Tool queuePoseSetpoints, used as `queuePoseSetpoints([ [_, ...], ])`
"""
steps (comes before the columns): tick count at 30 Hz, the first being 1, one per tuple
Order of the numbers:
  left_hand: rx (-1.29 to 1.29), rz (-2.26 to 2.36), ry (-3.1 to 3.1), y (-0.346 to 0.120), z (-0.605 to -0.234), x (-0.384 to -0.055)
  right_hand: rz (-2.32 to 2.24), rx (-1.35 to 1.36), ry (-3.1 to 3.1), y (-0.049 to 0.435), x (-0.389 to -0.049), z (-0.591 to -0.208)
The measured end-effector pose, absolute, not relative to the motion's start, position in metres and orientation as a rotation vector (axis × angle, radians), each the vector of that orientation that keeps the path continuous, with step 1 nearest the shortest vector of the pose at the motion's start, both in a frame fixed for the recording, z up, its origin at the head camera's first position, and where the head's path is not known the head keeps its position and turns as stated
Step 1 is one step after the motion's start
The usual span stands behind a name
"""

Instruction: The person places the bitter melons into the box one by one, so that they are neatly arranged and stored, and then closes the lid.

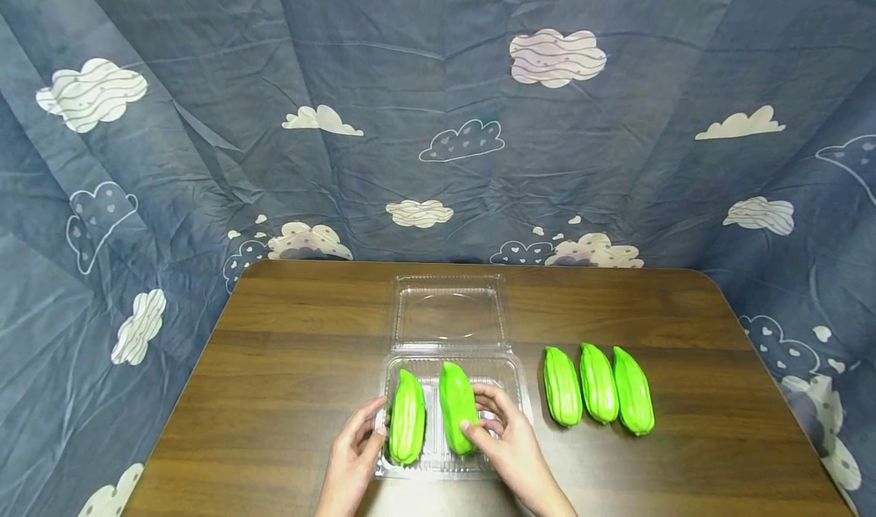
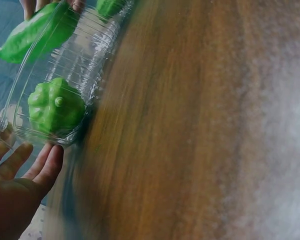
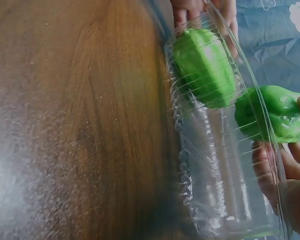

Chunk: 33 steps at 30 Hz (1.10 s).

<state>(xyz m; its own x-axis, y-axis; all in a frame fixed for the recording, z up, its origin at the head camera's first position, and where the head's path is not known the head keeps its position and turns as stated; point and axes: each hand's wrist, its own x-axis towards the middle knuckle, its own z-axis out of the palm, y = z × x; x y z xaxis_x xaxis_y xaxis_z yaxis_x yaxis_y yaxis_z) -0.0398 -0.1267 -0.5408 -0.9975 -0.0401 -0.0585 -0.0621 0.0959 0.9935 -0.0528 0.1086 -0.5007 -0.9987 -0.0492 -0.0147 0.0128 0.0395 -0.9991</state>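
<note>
The left hand (image 1: 349, 456) pinches a clear plastic hinged container's (image 1: 433, 429) left edge; the right hand (image 1: 516, 447) grips a bright-green, ridged, elongated fruit (image 1: 456, 404) above the container's right half. A loosening pinch could drop it against the container's wall.

- The box (image 1: 512, 363) sits on the table (image 1: 274, 342), its lid (image 1: 448, 315) behind it.
- The left fruit (image 1: 407, 418) lies in the box.
- The right fruit (image 1: 457, 407) is over the box, in the right hand (image 1: 509, 445).
- The left hand (image 1: 352, 448) is at the box's left side.
- Three fruits (image 1: 598, 384) lie side by side, right of the box.
</note>
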Motion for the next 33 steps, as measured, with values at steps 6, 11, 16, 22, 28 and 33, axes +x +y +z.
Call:
queuePoseSetpoints([
  [6,-0.088,2.111,2.310,-0.128,-0.540,-0.039,-2.009,-0.034,2.275,0.104,-0.059,-0.502],
  [11,-0.093,2.113,2.291,-0.128,-0.540,-0.039,-1.841,-0.015,2.357,0.101,-0.065,-0.504],
  [16,-0.083,2.127,2.284,-0.127,-0.541,-0.039,-1.688,-0.030,2.382,0.102,-0.068,-0.509],
  [22,-0.084,2.132,2.284,-0.127,-0.541,-0.039,-1.589,-0.034,2.413,0.101,-0.071,-0.512],
  [28,-0.133,2.081,2.300,-0.128,-0.542,-0.039,-1.562,-0.015,2.425,0.098,-0.071,-0.511],
  [33,-0.156,2.073,2.297,-0.128,-0.542,-0.040,-1.646,-0.024,2.341,0.097,-0.071,-0.511],
])
